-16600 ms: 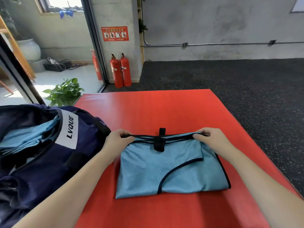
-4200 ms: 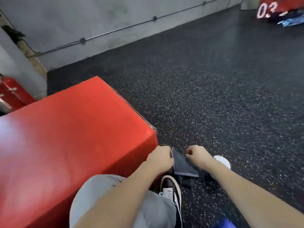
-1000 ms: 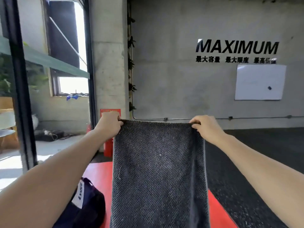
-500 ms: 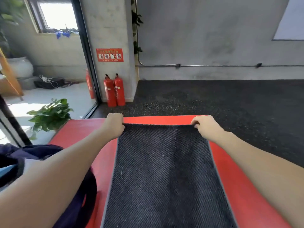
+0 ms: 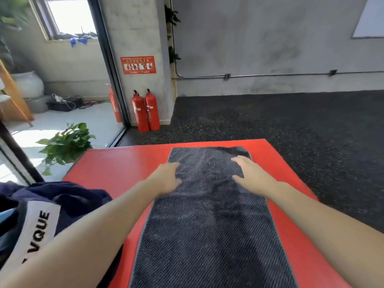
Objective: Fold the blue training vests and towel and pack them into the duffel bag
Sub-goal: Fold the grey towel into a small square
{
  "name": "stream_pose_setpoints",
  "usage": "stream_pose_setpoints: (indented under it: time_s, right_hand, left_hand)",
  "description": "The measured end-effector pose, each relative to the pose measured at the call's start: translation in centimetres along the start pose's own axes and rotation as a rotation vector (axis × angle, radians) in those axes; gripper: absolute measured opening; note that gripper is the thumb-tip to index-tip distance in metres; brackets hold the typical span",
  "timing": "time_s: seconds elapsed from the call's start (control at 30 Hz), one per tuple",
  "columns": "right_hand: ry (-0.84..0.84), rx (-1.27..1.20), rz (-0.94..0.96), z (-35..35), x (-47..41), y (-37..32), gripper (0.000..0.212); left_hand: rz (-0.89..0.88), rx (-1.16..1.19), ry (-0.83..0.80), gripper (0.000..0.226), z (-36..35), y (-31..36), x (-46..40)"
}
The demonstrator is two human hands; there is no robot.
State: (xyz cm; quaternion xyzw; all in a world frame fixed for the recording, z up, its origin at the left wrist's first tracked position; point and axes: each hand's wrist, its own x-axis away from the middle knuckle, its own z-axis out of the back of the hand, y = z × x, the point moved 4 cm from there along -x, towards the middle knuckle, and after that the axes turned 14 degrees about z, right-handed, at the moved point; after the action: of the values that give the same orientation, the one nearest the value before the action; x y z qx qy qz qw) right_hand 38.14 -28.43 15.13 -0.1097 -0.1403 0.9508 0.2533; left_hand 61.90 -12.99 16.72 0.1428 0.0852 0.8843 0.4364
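Towel-folding step: left hand (image 5: pixel 166 179) and right hand (image 5: pixel 250 173) press flat-fingered on towel (image 5: pixel 209 225) spread over table (image 5: pixel 116 165); next needs gripping an end to fold.

Both hands (image 5: pixel 166 179) have let go of the towel's (image 5: pixel 207 225) far corners and now lie flat on it.

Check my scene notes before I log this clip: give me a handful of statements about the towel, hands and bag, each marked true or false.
1. The dark towel lies spread flat on the red platform. True.
2. Both hands rest flat on the towel. True: left hand, right hand.
3. The towel is already folded in half. False: it lies full length.
4. The duffel bag sits right of the towel. False: it is to the left.
5. Two fire extinguishers stand by the pillar. True.
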Motion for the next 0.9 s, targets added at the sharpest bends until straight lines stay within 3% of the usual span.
stream_pose_setpoints:
  time_s: [0.13, 0.3, 0.4, 0.53, 0.7, 0.9]
  right_hand:
    - [-0.114, -0.038, 0.016, -2.9, 9.0, -4.4, 0.058]
    - [-0.185, 0.034, 0.086, -6.3, 20.9, -10.1, 0.055]
    - [-0.164, 0.057, 0.121, -6.8, 26.4, -12.9, 0.056]
    - [-0.135, 0.083, 0.185, -6.6, 32.0, -15.9, 0.076]
    - [-0.118, 0.054, 0.237, -7.7, 36.8, -18.0, 0.073]
    - [-0.068, 0.187, 0.259, -8.6, 38.7, -18.2, 0.036]
  left_hand:
    - [-0.087, 0.018, -0.094, 0.057, -5.3, -1.2, 9.5]
    - [-0.158, -0.085, -0.095, 0.053, -10.1, -4.4, 22.9]
    - [-0.177, -0.044, -0.072, 0.074, -11.4, -6.9, 28.8]
    - [-0.2, -0.048, -0.009, 0.096, -11.8, -10.5, 33.6]
    - [-0.2, 0.019, 0.013, 0.088, -12.0, -13.6, 37.6]
    - [-0.122, 0.021, 0.077, 0.071, -11.8, -13.5, 39.0]
